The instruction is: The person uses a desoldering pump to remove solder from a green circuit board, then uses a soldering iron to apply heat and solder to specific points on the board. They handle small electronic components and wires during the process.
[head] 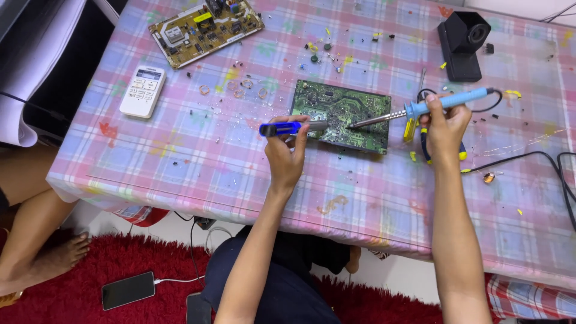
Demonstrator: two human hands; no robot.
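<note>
A green circuit board (339, 114) lies solder-side up in the middle of the table. My right hand (444, 126) grips a blue-handled soldering iron (447, 101); its metal tip touches the board's right part. My left hand (287, 153) holds a blue desoldering pump (288, 128), whose grey nozzle points right, onto the board close to the iron's tip.
A brown circuit board (204, 30) and a white remote control (143, 90) lie at the far left. A black stand (462, 42) sits far right, with black cables (540, 157) and yellow-handled pliers (423, 141) nearby. Small parts and solder bits litter the plaid tablecloth (180, 162). A phone (127, 290) lies on the red rug.
</note>
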